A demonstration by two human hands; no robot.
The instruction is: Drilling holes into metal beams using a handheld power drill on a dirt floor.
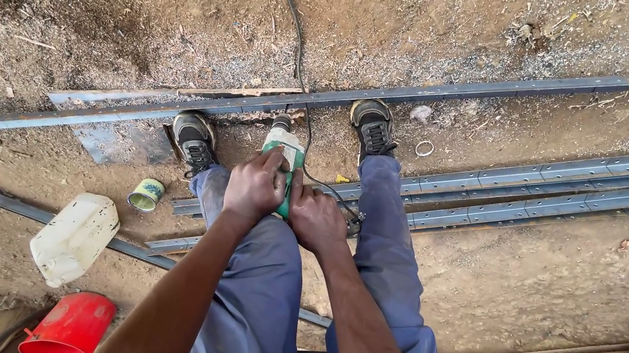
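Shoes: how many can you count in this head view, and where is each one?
2. The left shoe and the right shoe both stand on the dirt against the long metal bar, either side of the green grinder.

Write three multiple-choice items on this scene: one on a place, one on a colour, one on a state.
1. Where is the small tin?
A. on the red bucket
B. on the dirt by the white jug
C. on the shoe

2. What colour is the grinder?
A. green
B. yellow
C. black

3. How is the grinder held?
A. left hand only
B. lying loose
C. both hands

Key: 1 B, it sits on the ground beside the white jug. 2 A, its body is green. 3 C, the left hand and right hand both grip it.
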